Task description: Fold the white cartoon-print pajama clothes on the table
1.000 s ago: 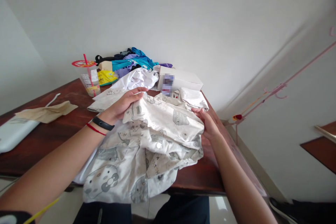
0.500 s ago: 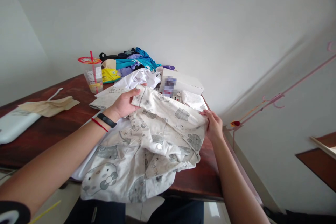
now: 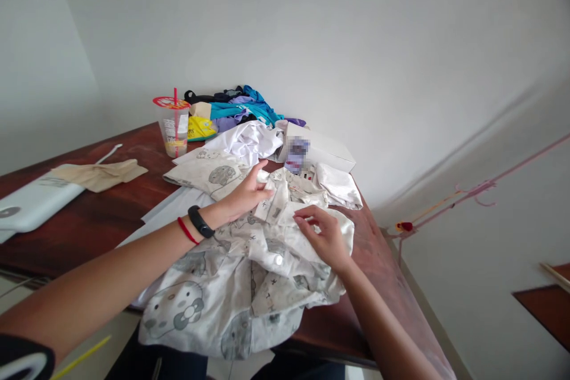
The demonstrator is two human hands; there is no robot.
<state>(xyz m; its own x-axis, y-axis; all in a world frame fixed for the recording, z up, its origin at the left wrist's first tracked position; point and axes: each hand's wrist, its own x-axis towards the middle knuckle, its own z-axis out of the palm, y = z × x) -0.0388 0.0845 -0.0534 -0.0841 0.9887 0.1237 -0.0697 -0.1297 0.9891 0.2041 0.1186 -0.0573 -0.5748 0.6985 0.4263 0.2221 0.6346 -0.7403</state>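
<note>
A white button-up shirt (image 3: pixel 176 309) with grey cartoon cat prints lies rumpled across the near part of the table, its lower end hanging over the front edge. My left hand (image 3: pixel 247 195) is over the shirt's upper part, thumb and forefinger spread apart beside a folded-over strip of cloth. To its right, my right hand (image 3: pixel 327 236) has thumb and forefinger pinched together at the folded cloth. A white button shows on the shirt's front. Beneath the shirt, part of a white cloth (image 3: pixel 171 205) shows at the left.
On the dark wooden table (image 3: pixel 129 136) stand a plastic cup (image 3: pixel 174 130) with a red straw and a white box (image 3: pixel 323 145). Colourful clothes (image 3: pixel 249 107) are heaped behind. At left, a brown napkin (image 3: pixel 100 174) lies on a white device (image 3: pixel 40 202). A pink pole (image 3: pixel 463 196) slants at right.
The shirt's right side has been brought inward and folded over toward the middle with my right hand. My left hand has let go of the cloth, its fingers now spread.
</note>
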